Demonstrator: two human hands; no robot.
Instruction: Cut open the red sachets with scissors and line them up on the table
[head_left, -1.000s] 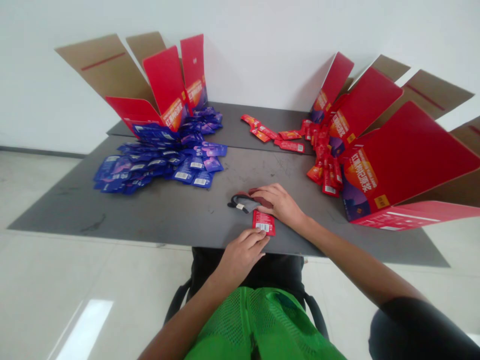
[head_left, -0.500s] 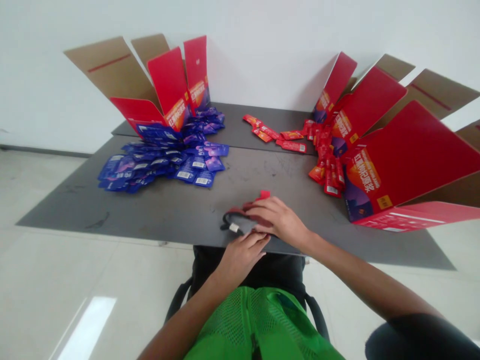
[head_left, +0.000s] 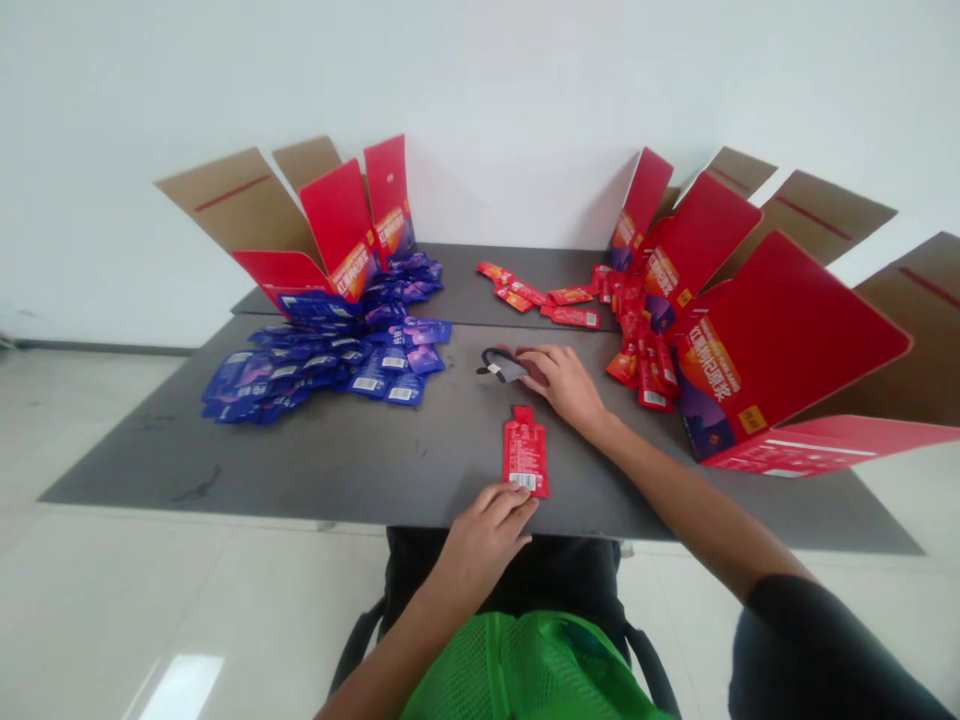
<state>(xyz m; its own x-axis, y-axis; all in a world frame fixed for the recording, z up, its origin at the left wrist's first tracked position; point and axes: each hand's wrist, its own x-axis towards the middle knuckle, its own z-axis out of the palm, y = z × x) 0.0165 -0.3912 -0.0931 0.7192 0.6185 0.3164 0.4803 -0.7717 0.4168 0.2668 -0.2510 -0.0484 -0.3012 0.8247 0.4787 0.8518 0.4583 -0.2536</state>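
Note:
A red sachet with a barcode (head_left: 525, 452) lies lengthwise on the dark grey table (head_left: 322, 470), spout pointing away from me. My left hand (head_left: 484, 535) sits at its near end, fingertips on the lower edge. My right hand (head_left: 566, 385) rests further up the table, fingers curled over a small grey pouch-like item (head_left: 504, 366) with a black cord (head_left: 487, 364). A bit of red shows under those fingers, partly hidden, so I cannot tell what it is.
A spread of blue sachets (head_left: 322, 372) lies at the table's left, before an open red-and-cardboard carton (head_left: 334, 225). Red sachets (head_left: 637, 365) heap at the right beside another open carton (head_left: 780, 340). My lap and chair sit below the near edge.
The red sachet now lies whole and uncovered, nearer me, instead of under my hands. My right hand has moved away from me, up the table. The whole view has tilted slightly.

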